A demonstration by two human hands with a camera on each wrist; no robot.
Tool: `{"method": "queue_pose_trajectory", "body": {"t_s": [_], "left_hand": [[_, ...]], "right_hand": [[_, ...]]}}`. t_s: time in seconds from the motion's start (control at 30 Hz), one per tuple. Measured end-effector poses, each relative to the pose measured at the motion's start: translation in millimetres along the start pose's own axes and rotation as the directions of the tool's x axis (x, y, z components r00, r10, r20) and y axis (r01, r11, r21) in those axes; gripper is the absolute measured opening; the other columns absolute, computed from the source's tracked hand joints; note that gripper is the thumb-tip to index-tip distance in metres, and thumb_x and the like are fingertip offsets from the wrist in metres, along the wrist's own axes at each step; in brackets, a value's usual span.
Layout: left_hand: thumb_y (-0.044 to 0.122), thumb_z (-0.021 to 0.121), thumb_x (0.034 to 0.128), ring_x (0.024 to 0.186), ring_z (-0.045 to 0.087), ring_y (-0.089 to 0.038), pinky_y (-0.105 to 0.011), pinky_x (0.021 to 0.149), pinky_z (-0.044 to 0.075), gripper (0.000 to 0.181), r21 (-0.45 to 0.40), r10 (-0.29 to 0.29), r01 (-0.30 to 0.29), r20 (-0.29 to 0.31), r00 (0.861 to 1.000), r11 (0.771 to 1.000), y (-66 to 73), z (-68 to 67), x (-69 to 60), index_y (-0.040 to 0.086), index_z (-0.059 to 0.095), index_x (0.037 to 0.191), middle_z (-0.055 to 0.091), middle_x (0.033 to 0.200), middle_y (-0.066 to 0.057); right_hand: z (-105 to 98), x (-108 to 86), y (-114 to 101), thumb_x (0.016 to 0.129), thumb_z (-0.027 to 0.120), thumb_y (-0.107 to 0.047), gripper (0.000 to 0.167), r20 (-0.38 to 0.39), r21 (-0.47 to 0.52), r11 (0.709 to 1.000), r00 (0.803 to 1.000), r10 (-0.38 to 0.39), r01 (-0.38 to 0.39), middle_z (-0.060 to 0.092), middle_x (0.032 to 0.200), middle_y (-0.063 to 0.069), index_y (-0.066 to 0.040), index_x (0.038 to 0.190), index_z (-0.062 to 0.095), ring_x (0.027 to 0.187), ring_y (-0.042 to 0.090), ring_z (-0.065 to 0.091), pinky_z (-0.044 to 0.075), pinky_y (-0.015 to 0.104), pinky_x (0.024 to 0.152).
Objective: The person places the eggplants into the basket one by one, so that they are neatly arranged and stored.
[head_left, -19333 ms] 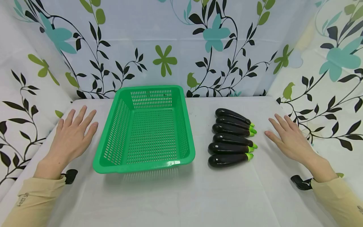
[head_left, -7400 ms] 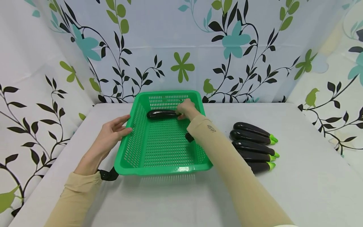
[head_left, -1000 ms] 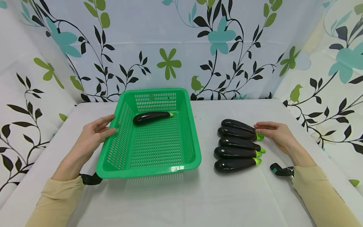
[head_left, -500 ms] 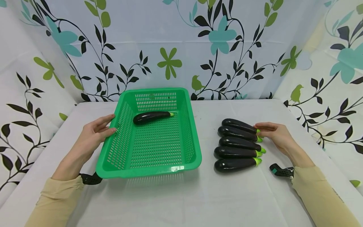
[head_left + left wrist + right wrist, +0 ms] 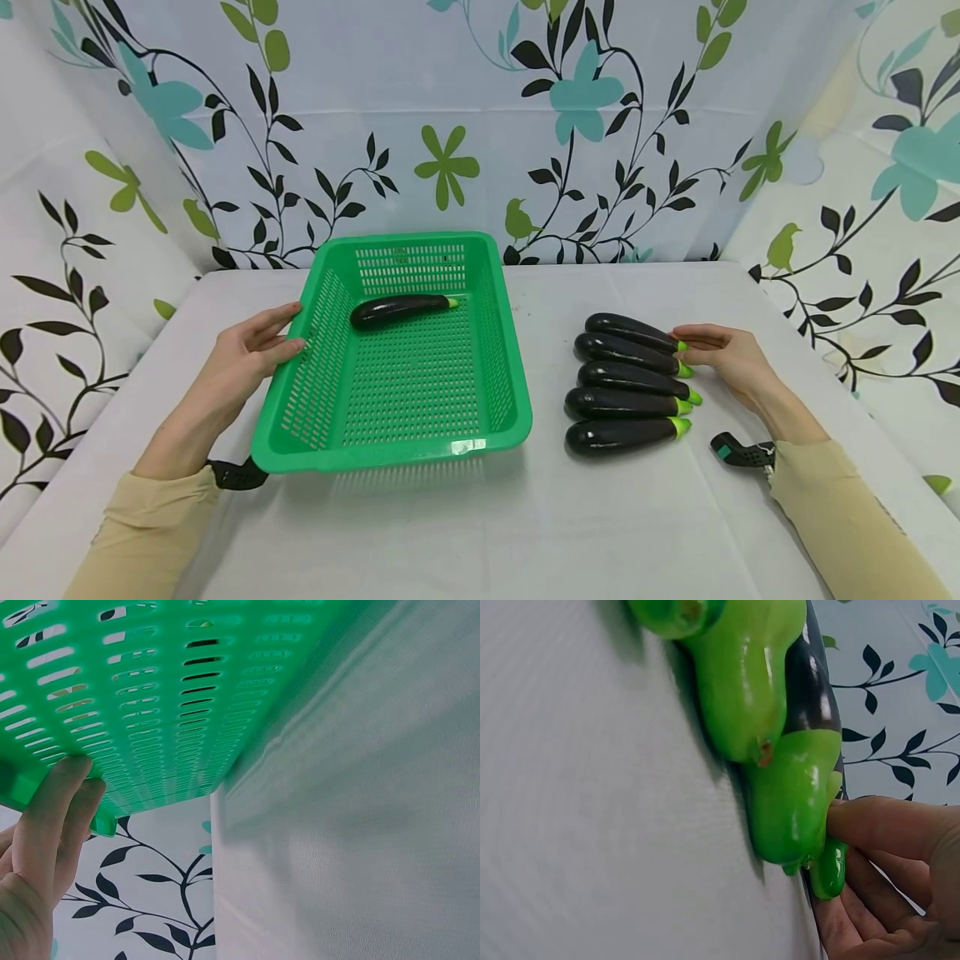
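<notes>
A green plastic basket (image 5: 416, 400) stands on the table, with one dark eggplant (image 5: 397, 312) lying across its far part. My left hand (image 5: 236, 367) grips the basket's left rim; in the left wrist view two fingers (image 5: 56, 817) lie against its slotted outer wall. Right of the basket, several eggplants lie in a column with green stem ends toward the right. At the farthest eggplant (image 5: 630, 330), my right hand (image 5: 727, 362) pinches the stem end. The right wrist view shows the thumb (image 5: 889, 825) on one side of that stem (image 5: 829, 870) and fingers on the other.
The nearest eggplant (image 5: 622, 436) and its neighbours lie close together, nearly touching. A white cloth covers the table (image 5: 570, 525). A patterned curtain (image 5: 315, 125) hangs behind and along both sides. A black wrist device (image 5: 738, 450) sits below the right hand.
Earlier the basket was empty; the right hand then laid one eggplant inside and moved back to the column. Over the last second it settled on the farthest stem, while the left hand stayed still.
</notes>
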State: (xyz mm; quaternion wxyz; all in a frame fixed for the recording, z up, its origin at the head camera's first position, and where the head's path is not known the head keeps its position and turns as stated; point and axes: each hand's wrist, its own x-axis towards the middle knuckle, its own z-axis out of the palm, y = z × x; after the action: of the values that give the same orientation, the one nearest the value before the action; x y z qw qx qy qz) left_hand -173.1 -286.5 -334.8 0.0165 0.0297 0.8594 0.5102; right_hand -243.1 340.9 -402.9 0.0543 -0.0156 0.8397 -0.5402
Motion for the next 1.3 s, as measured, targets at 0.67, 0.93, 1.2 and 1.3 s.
{"method": "queue_pose_trajectory", "body": {"t_s": [0.67,0.93,1.2,1.3], "left_hand": [[0.025,0.054,0.1041,0.098,0.055,0.015,-0.016,0.076,0.052,0.066,-0.010,0.004,-0.004,-0.002,1.000,1.000,0.8,-0.3,-0.8,0.008,0.023,0.159,0.034,0.157,-0.026],[0.026,0.055,0.1039,0.098,0.055,0.016,-0.016,0.076,0.052,0.066,-0.015,0.008,-0.008,-0.005,1.000,1.000,0.1,0.5,-0.6,0.008,0.024,0.159,0.033,0.158,-0.025],[0.025,0.055,0.1038,0.099,0.055,0.016,-0.016,0.076,0.052,0.066,-0.015,0.010,-0.010,-0.006,1.000,1.000,-0.3,0.8,-1.4,0.008,0.023,0.159,0.033,0.158,-0.025],[0.025,0.055,0.1038,0.099,0.055,0.016,-0.016,0.076,0.052,0.066,-0.017,0.011,-0.011,-0.006,1.000,1.000,0.0,0.9,-1.6,0.008,0.023,0.159,0.032,0.158,-0.025]], "right_hand": [[3.6,-3.3,-0.9,0.087,0.079,-0.026,0.065,-0.043,0.003,1.000,0.999,0.021,-0.021,0.064,0.104,-0.030,0.002,0.140,0.053,0.104,-0.011,0.056,0.043,0.006,0.087],[2.0,-3.7,-0.3,0.087,0.080,-0.025,0.066,-0.053,0.087,0.995,0.998,0.046,-0.041,0.066,0.104,-0.028,0.000,0.140,0.053,0.102,-0.008,0.058,0.043,0.006,0.087],[0.7,-3.0,0.1,0.087,0.080,-0.021,0.065,-0.054,0.176,0.983,0.997,0.058,-0.048,0.067,0.106,-0.024,0.001,0.141,0.052,0.100,-0.006,0.060,0.045,0.007,0.086],[1.0,-2.9,-0.5,0.086,0.080,-0.018,0.064,-0.065,0.217,0.976,0.997,0.046,-0.031,0.069,0.105,-0.023,0.002,0.141,0.053,0.100,-0.007,0.061,0.046,0.007,0.085]]}}
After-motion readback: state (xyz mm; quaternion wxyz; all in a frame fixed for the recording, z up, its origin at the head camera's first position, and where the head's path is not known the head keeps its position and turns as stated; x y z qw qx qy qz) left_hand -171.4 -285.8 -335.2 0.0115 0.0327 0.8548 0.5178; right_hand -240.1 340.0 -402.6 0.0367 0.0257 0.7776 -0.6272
